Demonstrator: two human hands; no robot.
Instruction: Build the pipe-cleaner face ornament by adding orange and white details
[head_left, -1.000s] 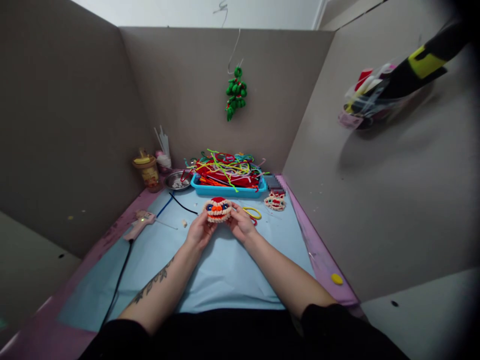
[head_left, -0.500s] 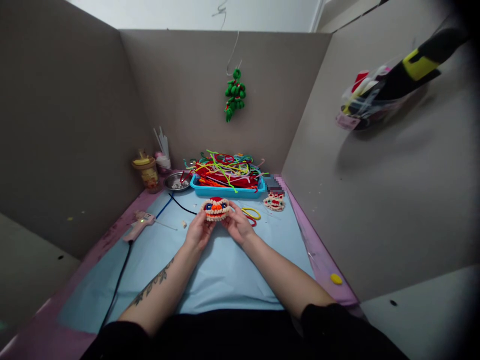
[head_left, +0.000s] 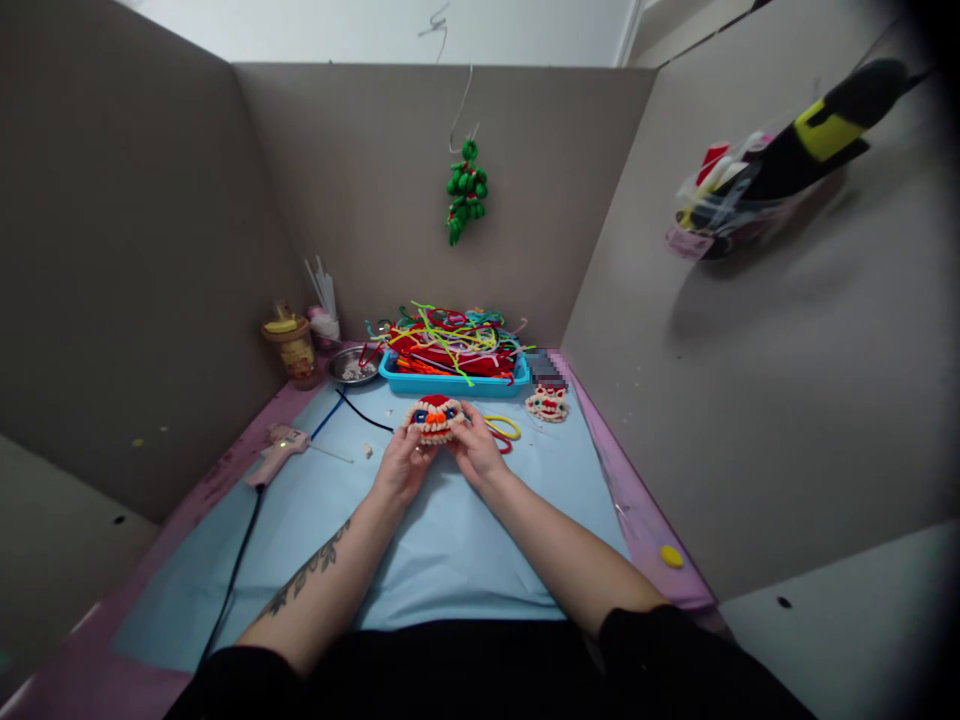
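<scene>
Between both hands is a pipe-cleaner lion head (head_left: 435,415), red on top with cream edging, blue eyes and an orange nose. My left hand (head_left: 403,463) is closed on its left and lower edge. Its right side is gripped by the fingers of my right hand (head_left: 477,447). The head is held over the blue table cover (head_left: 450,540), its face turned towards me. Just behind my right hand lie scissors with yellow and red handles (head_left: 504,430), their blades hidden. A similar lion face (head_left: 548,404) lies further right.
A blue tray (head_left: 450,385) heaped with coloured pipe cleaners stands at the back, beside a metal dish (head_left: 354,368). At left lie a pink glue gun (head_left: 277,455) with its cord, and a cup (head_left: 292,350). A green ornament (head_left: 467,190) hangs on the back panel.
My left fingers have shifted on the lion head, which has tilted slightly. The whole view has moved a little; other things lie as before.
</scene>
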